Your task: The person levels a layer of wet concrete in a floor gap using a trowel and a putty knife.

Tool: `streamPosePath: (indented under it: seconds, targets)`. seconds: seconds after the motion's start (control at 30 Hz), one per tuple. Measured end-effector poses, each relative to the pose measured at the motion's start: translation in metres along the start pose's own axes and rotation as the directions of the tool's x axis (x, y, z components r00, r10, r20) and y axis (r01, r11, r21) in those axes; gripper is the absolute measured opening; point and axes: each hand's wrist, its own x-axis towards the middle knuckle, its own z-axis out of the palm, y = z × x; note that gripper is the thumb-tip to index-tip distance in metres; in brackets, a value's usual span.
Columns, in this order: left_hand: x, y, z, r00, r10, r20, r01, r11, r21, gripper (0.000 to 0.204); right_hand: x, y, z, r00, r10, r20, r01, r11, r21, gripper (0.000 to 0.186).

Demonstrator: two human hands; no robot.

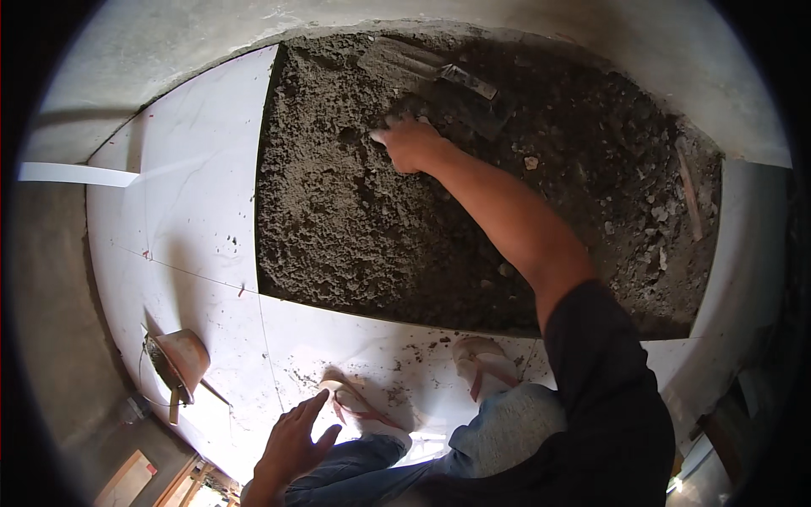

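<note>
My right hand (pixel 407 144) reaches far out over a bed of damp grey mortar (pixel 329 194), its fingers curled and the tips down at the crumbly surface. Whether anything is between those fingertips is too small to tell. Just beyond it a mortar-smeared trowel (pixel 469 82) lies on the bed near the far wall. My left hand (pixel 296 439) hovers low beside my left knee, holding nothing, with thumb and fingers apart. White marbled tiles (pixel 194 152) border the mortar on the left and along the near side, where my sandalled feet stand.
A reddish bucket (pixel 184 357) with mortar and a handled tool stands on the tiles at left. Darker rubble with stone bits (pixel 655 224) and a wooden stick (pixel 689 194) covers the right. A white strip (pixel 76 175) juts in at left; a plastered wall (pixel 203 51) curves behind.
</note>
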Motion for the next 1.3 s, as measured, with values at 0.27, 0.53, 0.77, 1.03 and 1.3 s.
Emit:
streamPosePath:
  seconds: [0.27, 0.53, 0.77, 1.03, 1.3]
  targets:
    - [-0.023, 0.007, 0.008, 0.999, 0.022, -0.028, -0.023, 0.999, -0.03, 0.062, -0.086, 0.047, 0.009, 0.907, 0.205, -0.369, 0.012, 0.86, 0.509, 0.029]
    - [-0.027, 0.002, 0.009, 1.0, -0.015, 0.026, 0.015, 1.0, -0.004, 0.062, -0.132, 0.16, -0.048, 0.749, 0.434, -0.501, -0.435, 0.892, 0.123, 0.066]
    - [-0.024, 0.017, 0.002, 0.995, 0.003, -0.098, -0.003, 1.0, 0.004, 0.063, 0.024, 0.127, -0.027, 0.937, 0.291, -0.193, -0.274, 0.955, 0.112, 0.067]
    - [-0.035, 0.01, 0.022, 1.0, -0.005, -0.02, 0.006, 1.0, 0.029, 0.063, -0.124, 0.026, -0.003, 0.98, 0.176, -0.097, -0.141, 0.945, 0.293, 0.059]
    - [-0.034, 0.024, 0.003, 0.997, 0.023, -0.078, -0.022, 1.0, 0.013, 0.063, -0.228, -0.014, -0.012, 0.945, 0.298, 0.132, -0.326, 0.844, 0.425, 0.049]
